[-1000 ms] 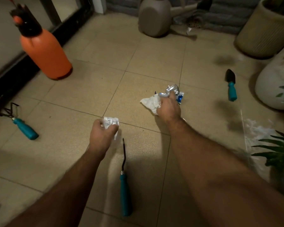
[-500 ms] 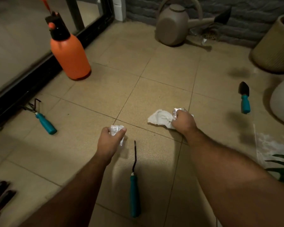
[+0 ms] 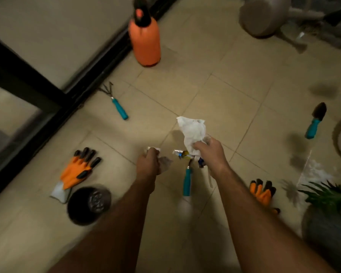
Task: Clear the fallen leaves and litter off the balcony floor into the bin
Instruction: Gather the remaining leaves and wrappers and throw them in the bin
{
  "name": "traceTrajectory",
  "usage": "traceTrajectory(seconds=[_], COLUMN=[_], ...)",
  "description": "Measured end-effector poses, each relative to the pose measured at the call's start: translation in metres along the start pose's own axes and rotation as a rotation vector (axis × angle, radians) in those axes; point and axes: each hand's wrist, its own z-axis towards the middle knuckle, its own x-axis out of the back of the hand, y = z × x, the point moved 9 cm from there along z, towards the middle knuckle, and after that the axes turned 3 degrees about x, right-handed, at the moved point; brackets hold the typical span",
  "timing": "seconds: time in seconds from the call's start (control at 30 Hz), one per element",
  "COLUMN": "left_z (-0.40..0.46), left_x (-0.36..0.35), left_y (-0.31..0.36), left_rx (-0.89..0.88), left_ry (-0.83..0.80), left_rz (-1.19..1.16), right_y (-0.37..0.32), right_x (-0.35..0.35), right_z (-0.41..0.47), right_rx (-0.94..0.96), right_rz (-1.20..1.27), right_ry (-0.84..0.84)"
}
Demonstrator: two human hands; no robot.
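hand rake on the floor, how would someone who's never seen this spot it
Start at the orange sprayer bottle by the black door frame. Just below it, beside the frame, lies the hand rake. Unlike the other teal-handled tools, its head is thin splayed wire prongs.

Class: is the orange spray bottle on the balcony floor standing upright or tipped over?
Upright. The orange spray bottle stands on its base on the tiled floor, black pump top uppermost.
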Motion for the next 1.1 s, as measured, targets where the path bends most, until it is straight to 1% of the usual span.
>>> traceTrajectory(seconds=[0.1,0.17,0.2,0.27,0.33,0.37,0.4,0.47,0.57,0.67,0.7,0.73,0.77,0.87,0.93,1.03,1.1], left_z=[-0.041,-0.064,-0.073,-0.09,-0.1,-0.109,-0.118,-0.127,-0.137,-0.146,-0.147,-0.148,-0.152,-0.155,-0.155,-0.159,-0.165], left_x=[0.052,0.086,0.1,0.123,0.134,0.149,0.15,0.153,0.176,0.187,0.189,0.187,0.187,0.178,0.157,0.11,0.068], left_y=[0.02,0.036,0.046,0.066,0.072,0.092,0.106,0.132,0.167,0.184,0.183,0.186,0.19,0.208,0.223,0.244,0.26], left_rx=[0.087,0.13,0.136,0.182,0.283,0.296,0.282,0.216,0.147,0.169,0.198,0.211,0.209,0.182,0.162,0.143,0.111], left_ry=[0.057,0.086,0.082,0.024,-0.032,-0.085,-0.124,-0.113,-0.102,-0.029,0.002,0.021,0.049,0.166,0.206,0.251,0.246], left_rz=[0.038,0.002,-0.037,-0.134,-0.243,-0.297,-0.317,-0.315,-0.283,-0.304,-0.339,-0.378,-0.411,-0.412,-0.434,-0.432,-0.419], right_y=[-0.041,-0.068,-0.082,-0.113,-0.134,-0.158,-0.169,-0.185,-0.222,-0.246,-0.25,-0.256,-0.26,-0.268,-0.277,-0.289,-0.3], right_x=[-0.043,-0.076,-0.091,-0.12,-0.142,-0.161,-0.171,-0.182,-0.206,-0.22,-0.221,-0.219,-0.217,-0.199,-0.177,-0.126,-0.083], right_z=[-0.061,-0.1,-0.118,-0.154,-0.184,-0.197,-0.206,-0.213,-0.226,-0.233,-0.233,-0.233,-0.234,-0.226,-0.212,-0.183,-0.163], right_rx=[-0.101,-0.177,-0.207,-0.224,-0.207,-0.163,-0.122,-0.013,0.101,0.235,0.245,0.244,0.228,0.101,0.007,-0.127,-0.149], right_rz=[0.137,0.193,0.203,0.176,0.1,0.017,-0.013,-0.12,-0.364,-0.627,-0.662,-0.651,-0.59,-0.333,-0.16,0.078,0.183], right_ry=[-0.121,-0.203,-0.233,-0.281,-0.327,-0.35,-0.366,-0.375,-0.389,-0.406,-0.416,-0.42,-0.437,-0.492,-0.492,-0.378,-0.263])
